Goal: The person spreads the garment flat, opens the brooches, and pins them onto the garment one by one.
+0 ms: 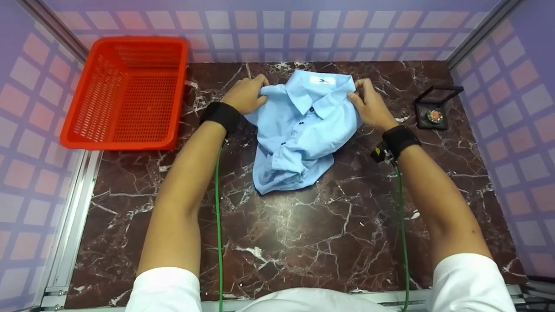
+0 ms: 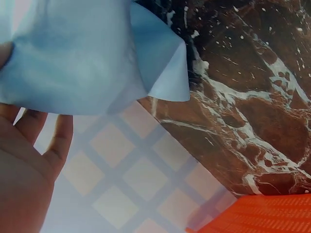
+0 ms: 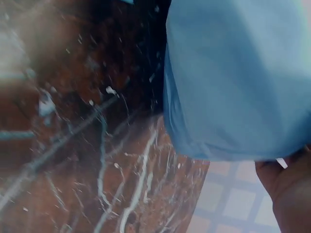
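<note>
A light blue button-up shirt (image 1: pixel 312 125) with a collar and dark buttons hangs between both hands over the table, its lower part crumpled. My left hand (image 1: pixel 248 96) pinches it at the shoulder on the left of the collar. On the other side my right hand (image 1: pixel 368 104) pinches the opposite shoulder, close to the collar tip. In the left wrist view the fingers (image 2: pixel 60 141) sit along the edge of the blue cloth (image 2: pixel 73 63). The right wrist view shows cloth (image 3: pixel 233 82) draped from the fingertips, which are partly hidden behind it.
A red plastic basket (image 1: pixel 182 95) stands at the back left of the dark marbled table (image 1: pixel 295 242). Toward the right wall is a small black open case (image 1: pixel 432 108) with a round ornament. Green cables (image 1: pixel 219 216) trail from both wrists. Patterned walls enclose the table.
</note>
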### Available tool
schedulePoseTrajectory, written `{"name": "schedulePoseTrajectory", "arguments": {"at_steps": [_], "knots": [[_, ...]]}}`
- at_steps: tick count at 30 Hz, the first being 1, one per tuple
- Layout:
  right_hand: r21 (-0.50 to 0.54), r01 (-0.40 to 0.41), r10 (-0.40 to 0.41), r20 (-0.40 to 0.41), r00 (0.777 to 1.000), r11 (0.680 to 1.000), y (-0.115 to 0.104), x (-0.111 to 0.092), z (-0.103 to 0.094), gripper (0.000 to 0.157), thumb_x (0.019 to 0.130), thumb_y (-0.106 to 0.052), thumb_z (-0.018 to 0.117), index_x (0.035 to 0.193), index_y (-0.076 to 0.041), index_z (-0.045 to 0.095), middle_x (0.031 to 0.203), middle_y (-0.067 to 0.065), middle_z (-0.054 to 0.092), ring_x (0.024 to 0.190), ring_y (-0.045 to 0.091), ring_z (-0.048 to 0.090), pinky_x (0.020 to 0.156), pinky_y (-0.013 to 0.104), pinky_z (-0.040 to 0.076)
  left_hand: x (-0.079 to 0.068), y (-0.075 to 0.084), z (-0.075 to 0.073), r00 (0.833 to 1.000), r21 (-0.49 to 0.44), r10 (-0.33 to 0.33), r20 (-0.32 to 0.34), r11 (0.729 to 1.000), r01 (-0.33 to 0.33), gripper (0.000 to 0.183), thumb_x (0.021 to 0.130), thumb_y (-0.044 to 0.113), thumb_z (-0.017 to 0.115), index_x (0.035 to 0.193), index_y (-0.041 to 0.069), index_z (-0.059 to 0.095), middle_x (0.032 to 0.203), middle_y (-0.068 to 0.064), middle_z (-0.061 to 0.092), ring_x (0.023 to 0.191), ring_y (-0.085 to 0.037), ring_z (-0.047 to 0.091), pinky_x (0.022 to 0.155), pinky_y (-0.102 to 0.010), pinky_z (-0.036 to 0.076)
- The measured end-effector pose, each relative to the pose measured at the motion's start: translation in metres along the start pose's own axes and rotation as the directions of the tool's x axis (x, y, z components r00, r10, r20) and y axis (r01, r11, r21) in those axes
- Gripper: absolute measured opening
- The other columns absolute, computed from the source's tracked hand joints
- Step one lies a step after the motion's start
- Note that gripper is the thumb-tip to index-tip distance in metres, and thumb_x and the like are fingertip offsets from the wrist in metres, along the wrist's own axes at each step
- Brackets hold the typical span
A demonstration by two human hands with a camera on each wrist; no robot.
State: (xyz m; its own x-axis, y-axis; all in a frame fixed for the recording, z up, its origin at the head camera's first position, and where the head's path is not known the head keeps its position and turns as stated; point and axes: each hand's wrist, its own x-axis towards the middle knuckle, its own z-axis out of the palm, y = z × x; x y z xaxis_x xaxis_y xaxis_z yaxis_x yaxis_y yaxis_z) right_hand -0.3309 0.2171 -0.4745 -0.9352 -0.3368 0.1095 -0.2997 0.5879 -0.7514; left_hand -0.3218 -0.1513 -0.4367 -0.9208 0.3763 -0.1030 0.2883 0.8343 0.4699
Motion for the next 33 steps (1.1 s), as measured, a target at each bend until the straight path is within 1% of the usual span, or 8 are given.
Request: {"name": "schedulePoseTrajectory", "arguments": {"at_steps": [5, 10, 13, 17, 22, 27, 30, 33], "knots": [[-0.038, -0.046, 0.042, -0.096, 0.994, 0.998, 0.005, 0.019, 0.005, 0.029, 0.105, -0.030, 0.053, 0.119, -0.004, 0.046, 0.096, 0.007, 0.055, 0.082, 0.018, 0.047, 0.073, 0.028, 0.035, 0.003, -0.015, 0.006, 0.997, 0.020, 0.031, -0.077, 0.999, -0.030, 0.023, 0.095, 0.007, 0.058, 0.116, 0.007, 0.048, 0.094, -0.013, 0.062, 0.086, -0.031, 0.056, 0.094, -0.043, 0.039], [-0.073, -0.111, 0.097, -0.171, 0.980, 0.991, 0.005, 0.038, 0.015, 0.034, 0.104, -0.030, 0.054, 0.122, -0.002, 0.047, 0.107, 0.012, 0.059, 0.088, 0.023, 0.049, 0.081, 0.034, 0.038, 0.005, -0.024, 0.012, 0.975, 0.108, 0.083, -0.206, 0.992, -0.062, 0.010, 0.094, 0.001, 0.060, 0.099, 0.004, 0.068, 0.094, -0.012, 0.072, 0.090, -0.035, 0.064, 0.100, -0.045, 0.040], [-0.096, -0.152, 0.128, -0.215, 0.968, 0.984, 0.003, 0.044, 0.022, 0.035, 0.104, -0.029, 0.056, 0.123, -0.001, 0.049, 0.115, 0.015, 0.059, 0.099, 0.026, 0.052, 0.089, 0.038, 0.040, 0.006, -0.023, 0.017, 0.965, 0.152, 0.064, -0.253, 0.988, -0.026, 0.020, 0.097, 0.005, 0.059, 0.104, 0.009, 0.078, 0.102, -0.011, 0.076, 0.098, -0.035, 0.068, 0.099, -0.046, 0.044], [-0.136, -0.227, 0.178, -0.302, 0.937, 0.964, -0.001, 0.050, 0.030, 0.032, 0.102, -0.029, 0.060, 0.120, -0.004, 0.055, 0.117, 0.013, 0.062, 0.107, 0.026, 0.057, 0.093, 0.039, 0.043, 0.008, -0.019, 0.024, 0.960, 0.202, 0.014, -0.279, 0.978, 0.044, 0.026, 0.098, 0.005, 0.057, 0.113, 0.011, 0.078, 0.111, -0.012, 0.074, 0.101, -0.036, 0.068, 0.092, -0.047, 0.051], [-0.213, -0.277, 0.174, -0.403, 0.898, 0.937, -0.001, 0.055, 0.041, 0.026, 0.099, -0.030, 0.065, 0.110, -0.007, 0.062, 0.111, 0.010, 0.067, 0.104, 0.027, 0.062, 0.098, 0.041, 0.041, 0.008, -0.010, 0.042, 0.970, 0.300, -0.011, -0.242, 0.950, 0.085, 0.034, 0.098, 0.002, 0.049, 0.125, 0.005, 0.069, 0.133, -0.012, 0.065, 0.115, -0.038, 0.061, 0.092, -0.052, 0.050], [-0.272, -0.279, 0.147, -0.421, 0.895, 0.921, 0.009, 0.057, 0.047, 0.024, 0.099, -0.029, 0.065, 0.106, -0.006, 0.065, 0.109, 0.011, 0.068, 0.103, 0.029, 0.063, 0.100, 0.044, 0.035, 0.009, 0.005, 0.068, 0.979, 0.341, -0.131, -0.158, 0.923, 0.179, 0.047, 0.102, 0.014, 0.044, 0.147, 0.001, 0.049, 0.158, -0.011, 0.039, 0.137, -0.034, 0.042, 0.105, -0.050, 0.039], [-0.267, -0.320, 0.190, -0.418, 0.888, 0.909, 0.018, 0.049, 0.048, 0.024, 0.099, -0.029, 0.066, 0.106, -0.006, 0.066, 0.112, 0.011, 0.069, 0.105, 0.030, 0.064, 0.101, 0.045, 0.033, 0.011, 0.014, 0.083, 0.979, 0.288, -0.179, -0.101, 0.936, 0.201, 0.057, 0.101, 0.022, 0.052, 0.153, 0.001, 0.039, 0.163, -0.012, 0.029, 0.144, -0.034, 0.032, 0.111, -0.049, 0.033], [-0.246, -0.342, 0.234, -0.380, 0.895, 0.907, 0.025, 0.041, 0.047, 0.026, 0.098, -0.028, 0.067, 0.110, -0.005, 0.069, 0.116, 0.014, 0.068, 0.114, 0.032, 0.060, 0.103, 0.048, 0.033, 0.012, 0.015, 0.092, 0.982, 0.205, -0.174, -0.077, 0.961, 0.186, 0.066, 0.101, 0.028, 0.056, 0.157, 0.005, 0.031, 0.166, -0.013, 0.021, 0.149, -0.035, 0.024, 0.116, -0.050, 0.029]]}}
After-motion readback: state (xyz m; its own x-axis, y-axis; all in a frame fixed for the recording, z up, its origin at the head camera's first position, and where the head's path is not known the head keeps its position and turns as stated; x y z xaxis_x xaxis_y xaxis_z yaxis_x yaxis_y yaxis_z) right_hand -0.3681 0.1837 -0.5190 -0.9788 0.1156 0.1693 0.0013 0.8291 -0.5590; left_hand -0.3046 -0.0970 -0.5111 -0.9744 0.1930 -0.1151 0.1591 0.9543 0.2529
